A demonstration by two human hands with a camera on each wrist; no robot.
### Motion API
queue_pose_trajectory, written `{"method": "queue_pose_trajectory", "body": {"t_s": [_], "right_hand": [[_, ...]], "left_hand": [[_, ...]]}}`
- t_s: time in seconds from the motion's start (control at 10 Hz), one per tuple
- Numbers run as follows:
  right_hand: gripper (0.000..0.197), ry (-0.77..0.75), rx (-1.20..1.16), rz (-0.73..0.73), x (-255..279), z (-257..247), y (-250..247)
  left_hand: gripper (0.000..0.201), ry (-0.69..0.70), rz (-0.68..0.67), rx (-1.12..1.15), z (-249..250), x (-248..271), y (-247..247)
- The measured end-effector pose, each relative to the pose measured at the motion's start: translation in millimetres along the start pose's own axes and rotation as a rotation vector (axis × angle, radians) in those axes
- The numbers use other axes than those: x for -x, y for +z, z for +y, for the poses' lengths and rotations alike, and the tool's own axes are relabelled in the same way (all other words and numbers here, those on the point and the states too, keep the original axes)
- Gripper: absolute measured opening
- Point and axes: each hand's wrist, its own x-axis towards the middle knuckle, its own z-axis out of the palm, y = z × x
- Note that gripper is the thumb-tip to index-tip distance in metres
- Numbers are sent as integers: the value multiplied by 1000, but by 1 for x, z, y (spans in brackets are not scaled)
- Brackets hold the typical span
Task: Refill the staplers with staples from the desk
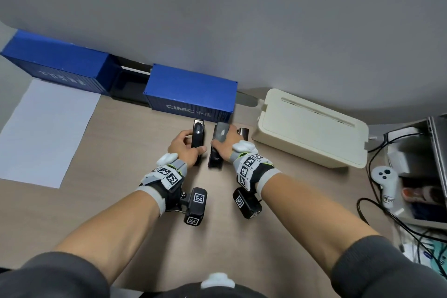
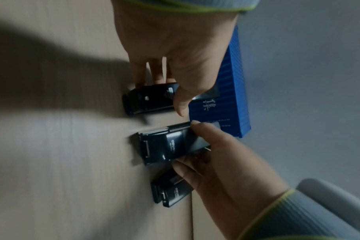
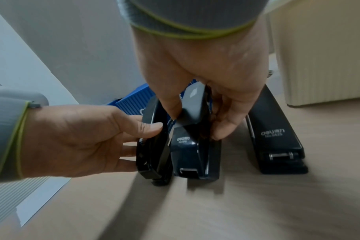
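Three black staplers lie side by side on the wooden desk. My left hand (image 1: 187, 149) grips the left stapler (image 1: 197, 134) from its left side, thumb on the near flank; this stapler (image 3: 152, 154) tilts toward the middle one. From above, my right hand (image 1: 226, 144) pinches the middle stapler (image 1: 216, 152) between thumb and fingers, and its top arm (image 3: 192, 100) looks slightly raised. The third stapler (image 3: 275, 138) lies untouched to the right and is mostly hidden behind my right hand in the head view. I see no staples in any view.
Two blue container-shaped boxes (image 1: 191, 92) stand just behind the staplers. A white sheet of paper (image 1: 46, 130) lies at the left. A cream box (image 1: 312, 128) sits close on the right, with a white controller (image 1: 384, 184) and cables beyond it.
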Motion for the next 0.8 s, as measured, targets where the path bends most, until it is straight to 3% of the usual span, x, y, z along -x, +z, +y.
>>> {"method": "queue_pose_trajectory", "body": {"t_s": [0.6, 0.7, 0.8], "right_hand": [[73, -8, 71, -19, 8, 6, -13], [68, -21, -3, -28, 18, 17, -26], [51, -62, -193, 3, 18, 29, -43]], "left_hand": [[62, 4, -70, -83, -1, 0, -7], [69, 11, -61, -27, 3, 4, -12], [56, 32, -2, 26, 22, 6, -22]]}}
